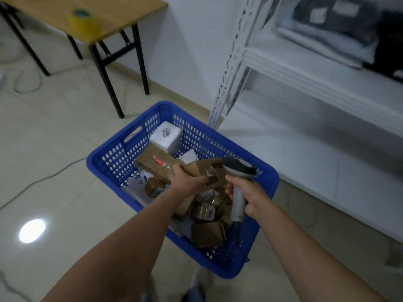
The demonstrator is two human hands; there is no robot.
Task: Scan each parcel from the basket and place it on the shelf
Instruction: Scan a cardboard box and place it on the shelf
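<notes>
Parcel [202,167] gripped by L hand [188,182] over basket [102,162], label prob. turned toward scanner [239,168], clutched in R hand [253,197] at 3 o'clock.

The basket [196,131] is coloured blue, its walls patterned with rows of slots. At its 12 o'clock a white parcel [165,136] is printed in black; the brown parcel [196,168] is patched with dark marks. The scanner [238,168] is coloured grey and black.
</notes>
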